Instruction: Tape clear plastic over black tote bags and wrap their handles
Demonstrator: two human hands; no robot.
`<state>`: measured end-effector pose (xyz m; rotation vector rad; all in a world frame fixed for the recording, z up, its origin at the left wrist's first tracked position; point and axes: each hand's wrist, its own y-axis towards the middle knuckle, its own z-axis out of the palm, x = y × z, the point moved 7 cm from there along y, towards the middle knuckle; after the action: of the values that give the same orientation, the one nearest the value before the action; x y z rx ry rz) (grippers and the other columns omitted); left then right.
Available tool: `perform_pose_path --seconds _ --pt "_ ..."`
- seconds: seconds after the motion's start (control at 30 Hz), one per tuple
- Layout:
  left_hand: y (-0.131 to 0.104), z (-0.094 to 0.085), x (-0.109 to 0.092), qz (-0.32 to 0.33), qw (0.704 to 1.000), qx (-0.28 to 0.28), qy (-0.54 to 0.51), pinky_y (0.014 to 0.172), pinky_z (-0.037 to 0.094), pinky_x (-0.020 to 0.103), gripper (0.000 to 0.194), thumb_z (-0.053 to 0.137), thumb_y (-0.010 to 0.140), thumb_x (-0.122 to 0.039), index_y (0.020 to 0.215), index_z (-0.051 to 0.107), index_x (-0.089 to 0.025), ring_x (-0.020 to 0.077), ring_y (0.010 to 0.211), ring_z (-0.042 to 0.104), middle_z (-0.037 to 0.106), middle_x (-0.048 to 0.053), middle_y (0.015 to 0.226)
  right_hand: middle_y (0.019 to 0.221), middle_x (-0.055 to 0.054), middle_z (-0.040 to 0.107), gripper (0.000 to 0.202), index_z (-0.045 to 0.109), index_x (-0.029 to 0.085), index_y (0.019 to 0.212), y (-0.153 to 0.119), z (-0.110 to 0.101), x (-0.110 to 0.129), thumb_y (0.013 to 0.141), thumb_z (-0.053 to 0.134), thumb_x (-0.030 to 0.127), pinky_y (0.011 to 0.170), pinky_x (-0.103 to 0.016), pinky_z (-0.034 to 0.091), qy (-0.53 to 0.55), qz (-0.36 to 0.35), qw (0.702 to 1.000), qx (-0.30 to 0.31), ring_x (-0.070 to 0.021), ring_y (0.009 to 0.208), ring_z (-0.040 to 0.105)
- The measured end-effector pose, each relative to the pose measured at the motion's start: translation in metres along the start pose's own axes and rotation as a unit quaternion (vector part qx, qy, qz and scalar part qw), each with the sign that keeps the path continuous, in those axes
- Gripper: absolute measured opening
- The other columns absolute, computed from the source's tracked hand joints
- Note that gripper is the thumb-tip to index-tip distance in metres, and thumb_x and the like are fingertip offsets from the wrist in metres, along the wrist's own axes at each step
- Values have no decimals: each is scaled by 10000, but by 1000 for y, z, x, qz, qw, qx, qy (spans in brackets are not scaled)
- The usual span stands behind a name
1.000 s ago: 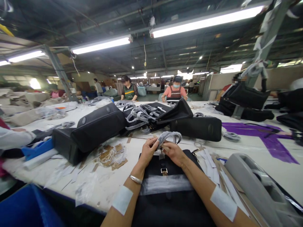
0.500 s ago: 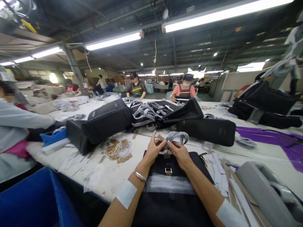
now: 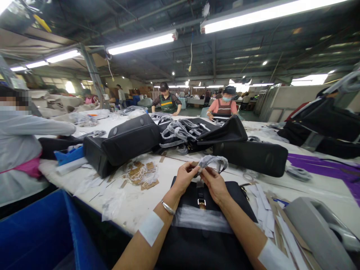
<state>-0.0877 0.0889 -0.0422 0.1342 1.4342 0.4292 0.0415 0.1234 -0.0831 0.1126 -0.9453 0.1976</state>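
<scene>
A black bag [image 3: 202, 245] lies in front of me at the table's edge. On it are a strap with a metal buckle [image 3: 201, 202] and a band of clear plastic film [image 3: 201, 218]. Its top handle [image 3: 216, 160], wrapped in clear plastic, arches up beyond the bag's far edge. With thumb and fingers, my left hand [image 3: 183, 179] pinches the near end of this handle. My right hand [image 3: 216, 184] is closed on the same spot, close beside the left. The exact bit between the fingertips is hidden.
Black bags [image 3: 132, 140] with wrapped straps [image 3: 177, 131] are heaped across the table. Brown tags with white strings [image 3: 142, 174] lie left. At right are paper strips [image 3: 261, 206] and a grey tape dispenser [image 3: 317, 228]. A blue bin [image 3: 42, 232] stands lower left. Co-workers surround the table.
My left index finger, raised before, has come down to the handle beside the thumb. Both hands stay at the handle's end. The whole view has shifted slightly.
</scene>
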Motion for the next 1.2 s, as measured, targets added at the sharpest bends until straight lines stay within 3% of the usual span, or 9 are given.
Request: perform_pose_path --seconds 0.2,0.47,0.6,0.73,0.9,1.0,1.2 --pt "-1 0 3 36 996 -41 65 809 518 299 273 700 809 -357 989 728 -154 203 887 666 730 79 965 996 -65 736 401 715 179 945 -5 2 5 659 821 439 889 -369 553 -98 -70 993 -16 -247 950 681" --pt "-5 1 2 55 991 -66 107 775 527 303 203 670 813 -289 948 752 -161 202 830 677 747 66 903 973 -89 747 382 721 164 933 -10 -3 20 714 754 475 877 -380 512 -267 -156 948 -71 -278 958 671" --pt "-6 1 3 57 989 -76 112 807 529 316 216 677 817 -300 958 761 -160 209 854 685 755 75 928 997 -94 739 413 687 167 957 -9 -2 13 699 763 481 770 -368 551 -203 -119 970 -60 -272 908 685" --pt "-6 3 5 42 991 -73 101 832 535 337 238 688 811 -329 959 768 -161 229 889 691 761 82 944 978 -78 740 398 672 183 944 -9 2 9 682 791 458 792 -365 563 -144 -97 984 -34 -269 931 686" --pt "-9 14 0 28 994 -38 96 887 531 353 240 619 847 -284 1005 764 -177 235 954 693 758 63 1014 877 -52 727 393 647 193 888 -4 -6 8 665 801 478 731 -334 560 -127 -95 984 -78 -233 829 685" --pt "-11 16 -5 44 989 -43 137 932 517 372 240 621 844 -268 1028 760 -202 242 1001 690 755 51 1041 808 -39 708 401 626 199 842 -1 -11 8 647 808 497 701 -324 553 -129 -97 982 -95 -214 763 671" --pt "-12 10 -11 75 969 -71 225 943 511 412 238 600 866 -262 1046 754 -240 252 1005 694 750 50 1062 822 -39 709 383 644 189 845 -4 -5 7 660 805 484 741 -335 557 -104 -92 988 -60 -207 774 669"
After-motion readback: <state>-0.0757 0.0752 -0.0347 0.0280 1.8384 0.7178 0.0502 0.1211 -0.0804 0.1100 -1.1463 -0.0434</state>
